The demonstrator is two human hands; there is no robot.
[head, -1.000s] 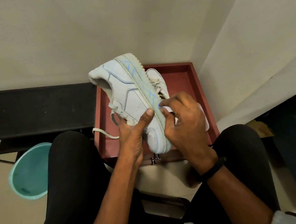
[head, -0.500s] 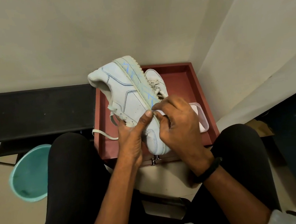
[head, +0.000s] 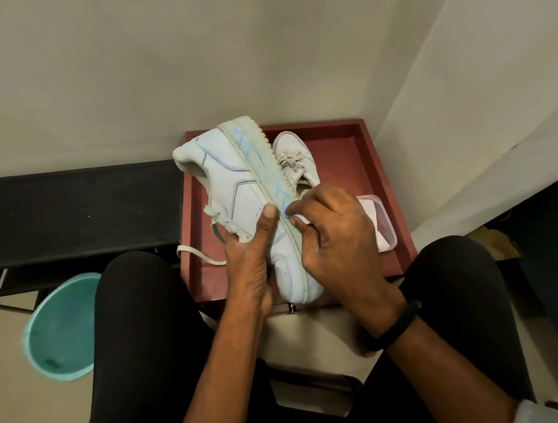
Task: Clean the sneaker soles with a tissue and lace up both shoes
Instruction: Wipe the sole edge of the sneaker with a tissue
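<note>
A white sneaker (head: 238,195) lies tipped on its side over the red tray (head: 361,154), its sole edge with blue marks facing up. My left hand (head: 252,248) grips it from below, thumb on its side. My right hand (head: 332,236) pinches a white tissue (head: 301,220) against the sole edge near the toe; most of the tissue is hidden under the fingers. A loose lace (head: 199,255) trails from the held sneaker. The second white sneaker (head: 294,158) sits in the tray behind, partly hidden.
A clear plastic container (head: 380,224) with white contents sits in the tray at right. A teal basin (head: 59,327) stands on the floor at left, below a black bench (head: 64,213). Walls close in behind and at right. My knees flank the tray.
My right hand with the tissue has slid along the sole edge towards the toe. The sneaker has shifted slightly in my left hand's hold.
</note>
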